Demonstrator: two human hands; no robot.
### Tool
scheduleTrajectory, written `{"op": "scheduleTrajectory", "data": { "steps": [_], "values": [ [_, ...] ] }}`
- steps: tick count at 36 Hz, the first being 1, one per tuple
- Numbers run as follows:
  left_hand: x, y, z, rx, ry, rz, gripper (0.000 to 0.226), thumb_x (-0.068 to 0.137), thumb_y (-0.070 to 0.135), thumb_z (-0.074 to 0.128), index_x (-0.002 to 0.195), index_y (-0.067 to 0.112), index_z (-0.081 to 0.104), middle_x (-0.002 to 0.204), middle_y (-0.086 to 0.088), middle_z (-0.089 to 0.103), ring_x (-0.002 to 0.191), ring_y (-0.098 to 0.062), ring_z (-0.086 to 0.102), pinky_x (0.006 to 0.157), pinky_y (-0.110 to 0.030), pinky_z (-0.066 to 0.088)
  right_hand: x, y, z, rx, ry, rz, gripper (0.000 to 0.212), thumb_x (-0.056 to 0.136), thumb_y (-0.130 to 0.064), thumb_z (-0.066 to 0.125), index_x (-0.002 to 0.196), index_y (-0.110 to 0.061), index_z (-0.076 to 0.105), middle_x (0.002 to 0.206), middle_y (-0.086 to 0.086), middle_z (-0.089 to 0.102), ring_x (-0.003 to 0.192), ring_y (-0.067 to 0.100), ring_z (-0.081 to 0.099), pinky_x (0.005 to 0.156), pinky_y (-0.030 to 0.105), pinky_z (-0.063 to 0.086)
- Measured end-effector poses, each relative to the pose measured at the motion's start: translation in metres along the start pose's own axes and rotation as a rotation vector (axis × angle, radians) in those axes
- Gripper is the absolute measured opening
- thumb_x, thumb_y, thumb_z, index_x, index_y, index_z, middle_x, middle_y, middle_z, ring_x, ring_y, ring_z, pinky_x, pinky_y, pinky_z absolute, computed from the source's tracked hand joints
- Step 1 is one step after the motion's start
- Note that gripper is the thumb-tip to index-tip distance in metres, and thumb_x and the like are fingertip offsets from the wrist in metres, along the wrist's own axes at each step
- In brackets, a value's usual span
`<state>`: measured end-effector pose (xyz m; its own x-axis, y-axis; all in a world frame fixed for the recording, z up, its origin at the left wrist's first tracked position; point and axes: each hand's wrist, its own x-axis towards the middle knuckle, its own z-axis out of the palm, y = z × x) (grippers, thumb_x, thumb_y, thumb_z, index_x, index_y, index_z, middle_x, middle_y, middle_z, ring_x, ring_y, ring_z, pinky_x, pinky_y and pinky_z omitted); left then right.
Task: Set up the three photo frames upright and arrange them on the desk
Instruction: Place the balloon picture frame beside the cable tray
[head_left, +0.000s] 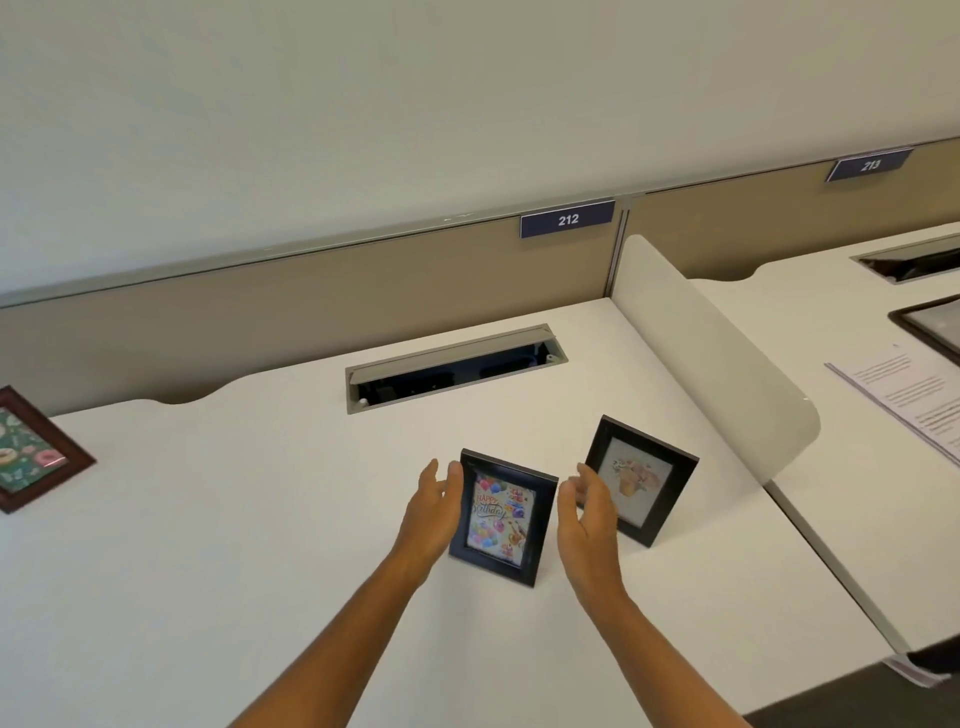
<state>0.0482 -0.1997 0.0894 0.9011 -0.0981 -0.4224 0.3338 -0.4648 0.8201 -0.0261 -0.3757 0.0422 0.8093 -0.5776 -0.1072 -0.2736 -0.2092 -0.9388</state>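
Note:
A black frame with a birthday card (500, 517) stands upright on the white desk (208, 545), near the middle. My left hand (434, 512) is at its left edge and my right hand (587, 519) just off its right edge, fingers apart, neither clearly gripping it. A second black frame with a flower picture (640, 480) stands upright just behind and to the right, partly hidden by my right hand. A brown wooden frame with a green floral picture (31, 452) lies at the desk's far left, cut off by the image edge.
An open cable tray (457, 366) is set into the desk behind the frames. A white divider (717, 353) bounds the desk on the right. The neighbouring desk holds printed papers (914, 400) and a dark frame (930, 325). A beige partition (311, 291) runs along the back.

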Motion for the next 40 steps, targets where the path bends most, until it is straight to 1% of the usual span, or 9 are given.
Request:
{"op": "scheduleTrajectory", "data": {
  "steps": [2,5,7,10,19,24,29,35,40],
  "values": [
    [0.002,0.001,0.002,-0.03,-0.021,-0.008,0.061,0.108,0.054,0.027,0.161,0.023,0.026,0.164,-0.005,0.038,0.146,-0.026,0.042,0.113,-0.04,0.039,0.001,-0.003,-0.001,0.085,-0.127,0.132,0.041,0.114,-0.044,0.041,0.15,-0.026,0.051,0.144,-0.011,0.057,0.13,0.011,0.055,0.105,0.031,0.044],
    [0.004,0.001,0.005,-0.041,-0.058,-0.015,0.055,0.11,0.051,0.024,0.149,0.019,0.043,0.146,-0.005,0.055,0.118,-0.015,0.052,0.096,-0.03,0.04,0.004,-0.003,0.0,0.15,-0.276,0.262,0.037,0.113,-0.053,0.034,0.131,-0.031,0.058,0.131,-0.005,0.068,0.12,0.01,0.064,0.089,0.023,0.049],
    [0.007,0.0,0.006,-0.045,-0.079,-0.036,0.053,0.11,0.051,0.022,0.142,0.018,0.048,0.129,0.001,0.057,0.112,-0.012,0.051,0.094,-0.028,0.039,0.006,0.0,0.002,0.186,-0.348,0.313,0.041,0.112,-0.058,0.034,0.132,-0.033,0.059,0.132,-0.004,0.068,0.121,0.009,0.063,0.093,0.024,0.051],
    [0.013,-0.003,0.005,-0.047,-0.088,-0.058,0.05,0.11,0.052,0.022,0.135,0.021,0.051,0.122,0.004,0.056,0.111,-0.012,0.052,0.094,-0.029,0.039,0.01,0.002,0.005,0.239,-0.416,0.362,0.055,0.11,-0.062,0.032,0.141,-0.028,0.062,0.136,-0.001,0.07,0.127,0.019,0.065,0.11,0.041,0.052],
    [0.035,-0.023,0.003,-0.065,-0.115,-0.075,0.051,0.107,0.058,0.027,0.128,0.023,0.059,0.126,0.002,0.067,0.119,-0.015,0.061,0.098,-0.032,0.048,0.017,0.007,0.006,0.323,-0.45,0.495,0.071,0.09,-0.082,0.035,0.133,-0.036,0.069,0.132,-0.001,0.075,0.125,0.023,0.069,0.112,0.05,0.052],
    [0.037,-0.026,0.004,-0.077,-0.107,-0.052,0.047,0.108,0.055,0.032,0.117,0.021,0.064,0.115,0.003,0.071,0.115,-0.015,0.065,0.102,-0.037,0.055,0.02,0.009,0.01,0.417,-0.411,0.566,0.079,0.096,-0.083,0.027,0.136,-0.03,0.07,0.127,-0.001,0.081,0.124,0.025,0.071,0.103,0.046,0.054],
    [0.037,-0.033,0.0,-0.082,-0.103,-0.031,0.043,0.108,0.051,0.036,0.113,0.019,0.065,0.112,-0.001,0.073,0.113,-0.02,0.068,0.102,-0.048,0.057,0.017,0.008,0.013,0.426,-0.411,0.567,0.079,0.098,-0.082,0.026,0.136,-0.029,0.071,0.127,0.001,0.081,0.125,0.027,0.072,0.117,0.055,0.048],
    [0.033,-0.036,-0.012,-0.097,-0.084,-0.019,0.041,0.109,0.049,0.038,0.113,0.018,0.064,0.112,-0.002,0.072,0.114,-0.022,0.067,0.102,-0.047,0.057,0.01,-0.004,0.02,0.401,-0.42,0.544,0.082,0.093,-0.085,0.027,0.136,-0.031,0.071,0.129,-0.001,0.08,0.126,0.025,0.071,0.115,0.051,0.049],
    [0.027,-0.037,-0.032,-0.118,-0.06,-0.02,0.038,0.109,0.049,0.037,0.114,0.022,0.063,0.113,0.003,0.07,0.113,-0.018,0.066,0.103,-0.043,0.057,0.008,-0.016,0.035,0.361,-0.462,0.514,0.084,0.095,-0.086,0.022,0.139,-0.031,0.07,0.132,-0.001,0.078,0.129,0.026,0.069,0.119,0.055,0.045]
  ]
}}
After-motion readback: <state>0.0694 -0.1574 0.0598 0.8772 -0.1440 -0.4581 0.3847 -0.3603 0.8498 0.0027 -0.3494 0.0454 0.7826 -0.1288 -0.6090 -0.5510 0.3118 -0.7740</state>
